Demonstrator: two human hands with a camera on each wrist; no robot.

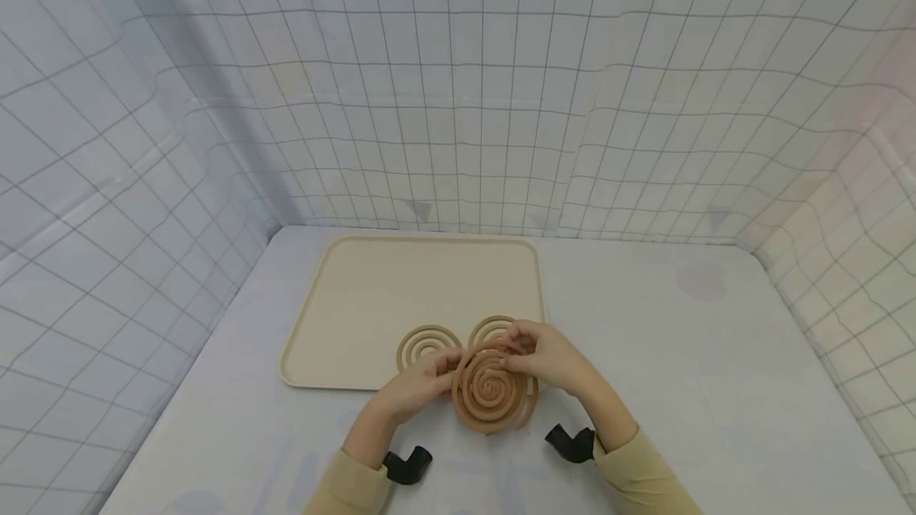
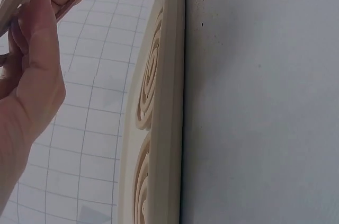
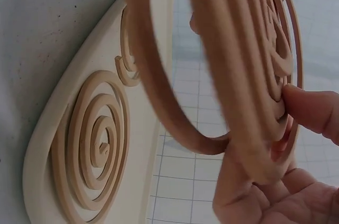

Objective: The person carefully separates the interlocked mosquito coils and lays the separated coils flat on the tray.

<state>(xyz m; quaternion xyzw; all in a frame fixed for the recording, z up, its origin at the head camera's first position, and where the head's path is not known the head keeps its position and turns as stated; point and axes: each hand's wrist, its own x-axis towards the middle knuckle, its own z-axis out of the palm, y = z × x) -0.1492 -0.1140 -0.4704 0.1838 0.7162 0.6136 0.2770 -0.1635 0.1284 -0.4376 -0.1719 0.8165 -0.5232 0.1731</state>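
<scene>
Both hands hold a reddish-brown mosquito coil (image 1: 490,392), raised over the tray's near edge. It looks like interlocked spirals, with one outer strand hanging loose at the right. My left hand (image 1: 422,380) pinches its left edge between thumb and fingers. At the upper right edge, my right hand (image 1: 547,356) grips it; in the right wrist view the thumb (image 3: 312,110) presses on the rings and fingers lie behind them. Two lighter tan coils lie on the tray: a left coil (image 1: 422,338) and a right coil (image 3: 100,147), partly hidden behind the hands in the head view.
The beige tray (image 1: 422,276) lies on a white-covered table (image 1: 644,340), left of its middle. White gridded cloth (image 1: 458,102) walls the table at the back and both sides. Black curved pieces (image 1: 408,467) sit at both wrists. Small dark specks dot the table cover near the tray.
</scene>
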